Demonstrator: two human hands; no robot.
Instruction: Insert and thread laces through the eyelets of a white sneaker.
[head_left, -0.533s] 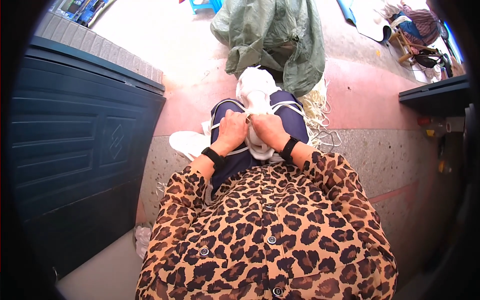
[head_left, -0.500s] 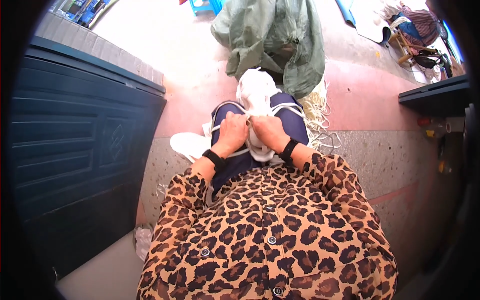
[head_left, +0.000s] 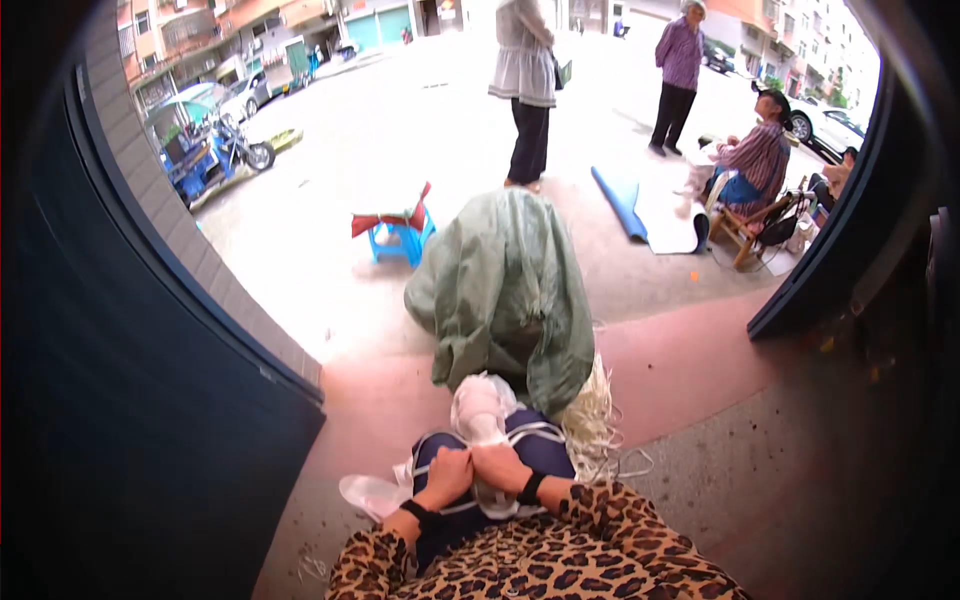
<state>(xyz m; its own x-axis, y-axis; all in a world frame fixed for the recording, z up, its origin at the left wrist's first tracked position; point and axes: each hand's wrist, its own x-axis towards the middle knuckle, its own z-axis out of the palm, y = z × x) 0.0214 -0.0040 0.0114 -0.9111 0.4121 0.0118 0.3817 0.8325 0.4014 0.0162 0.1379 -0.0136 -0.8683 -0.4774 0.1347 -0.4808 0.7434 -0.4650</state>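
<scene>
**A:** So what's actually being held? Both hands are seen low in the frame, on the lap: left hand [head_left: 449,474] and right hand [head_left: 498,466] side by side, each curled shut on the crumpled translucent white plastic bundle [head_left: 482,412] that rests on the dark-blue-trousered knees [head_left: 540,452].

**B:** Yep, one bundle, two hands, fingers closed around its lower part. White cord-like strips [head_left: 535,432] are looped round it too. It'd probably be judged light, soft and a bit slippery, so a pinch at the gathered neck is likely the best hold.

**A:** Further out?

**B:** One pale straw-coloured bunch of fibres [head_left: 592,420] just right of the knees, one big grey-green sack [head_left: 505,290] behind it, then one small blue plastic stool [head_left: 398,236]. Four people can be counted far off, two standing, two seated.
</scene>
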